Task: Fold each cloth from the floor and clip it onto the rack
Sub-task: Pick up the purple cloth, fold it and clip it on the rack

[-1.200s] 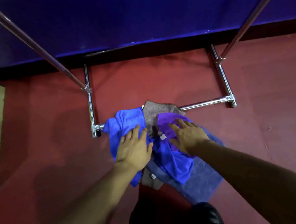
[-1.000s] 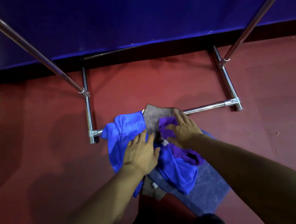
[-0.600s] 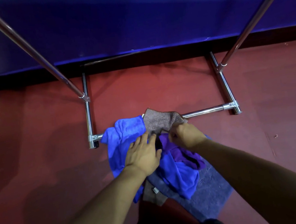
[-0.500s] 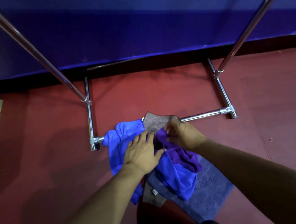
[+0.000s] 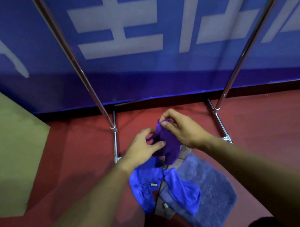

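Head view: right hand [image 5: 182, 128] pinches the top edge of a purple cloth [image 5: 168, 145]; left hand [image 5: 144, 148] grips its lower folds, holding it above the blue cloth [image 5: 184, 190], grey mat [image 5: 212, 187] and red floor [image 5: 76, 170], between the rack [image 5: 115, 142] legs.

We hold the purple cloth [image 5: 169, 145] bunched above the floor; blue cloths [image 5: 184, 190] lie crumpled below. The chrome rack [image 5: 88, 87] stands behind.

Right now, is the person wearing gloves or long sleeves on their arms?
No. The left hand and right hand are bare, with no gloves, rings or watch visible. Both forearms are uncovered as far as the picture shows; no sleeve is in view.
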`<control>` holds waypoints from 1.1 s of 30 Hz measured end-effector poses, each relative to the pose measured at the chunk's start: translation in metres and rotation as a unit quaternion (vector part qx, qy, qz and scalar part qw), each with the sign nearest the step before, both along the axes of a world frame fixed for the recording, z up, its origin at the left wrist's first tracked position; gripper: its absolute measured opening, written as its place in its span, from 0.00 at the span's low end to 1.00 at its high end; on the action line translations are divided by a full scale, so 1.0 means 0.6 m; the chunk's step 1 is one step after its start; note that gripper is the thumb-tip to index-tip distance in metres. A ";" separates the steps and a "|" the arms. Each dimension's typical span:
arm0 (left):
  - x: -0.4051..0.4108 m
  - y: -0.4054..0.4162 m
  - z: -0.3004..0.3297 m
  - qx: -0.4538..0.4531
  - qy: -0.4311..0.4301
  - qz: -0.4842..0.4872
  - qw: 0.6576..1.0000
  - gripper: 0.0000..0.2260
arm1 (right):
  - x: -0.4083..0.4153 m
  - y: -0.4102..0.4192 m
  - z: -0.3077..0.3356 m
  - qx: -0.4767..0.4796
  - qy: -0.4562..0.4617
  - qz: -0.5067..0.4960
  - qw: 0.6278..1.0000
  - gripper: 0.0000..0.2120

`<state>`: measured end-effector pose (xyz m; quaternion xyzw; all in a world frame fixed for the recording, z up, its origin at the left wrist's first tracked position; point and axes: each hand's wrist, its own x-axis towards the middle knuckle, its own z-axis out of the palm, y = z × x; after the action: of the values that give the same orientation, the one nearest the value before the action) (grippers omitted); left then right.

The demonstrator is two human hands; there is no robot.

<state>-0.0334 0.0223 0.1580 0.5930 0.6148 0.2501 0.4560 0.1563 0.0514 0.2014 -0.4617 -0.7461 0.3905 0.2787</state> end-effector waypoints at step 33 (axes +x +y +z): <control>-0.052 -0.096 0.160 0.173 -0.071 0.120 0.975 0.08 | 0.044 -0.175 0.080 -0.419 0.232 -0.058 0.876 0.19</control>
<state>-0.0646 -0.0352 0.2542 0.5657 0.5946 0.4471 0.3557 0.1827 -0.0536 0.2495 -0.4738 -0.3988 0.7457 0.2458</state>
